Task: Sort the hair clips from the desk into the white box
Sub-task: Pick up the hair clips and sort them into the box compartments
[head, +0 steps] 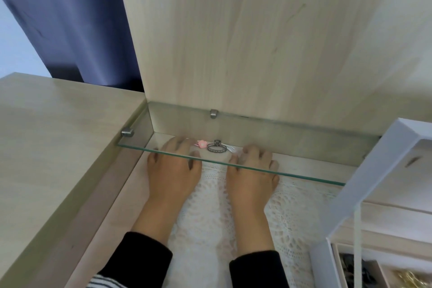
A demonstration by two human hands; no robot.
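Both hands reach into a desk compartment under a glass shelf. My left hand lies flat on the lace cloth, fingers spread, its fingertips beside a small pink hair clip. My right hand rests palm down, fingers slightly curled, holding nothing. Between the two hands, just beyond the fingertips, lies a dark grey claw hair clip with thin white clips next to it. The white box stands open at lower right, its lid raised, with dark and gold items in its compartments.
The wooden desk top runs along the left, a raised wooden panel stands behind the compartment. Metal brackets hold the glass shelf. A blue curtain hangs at the back left.
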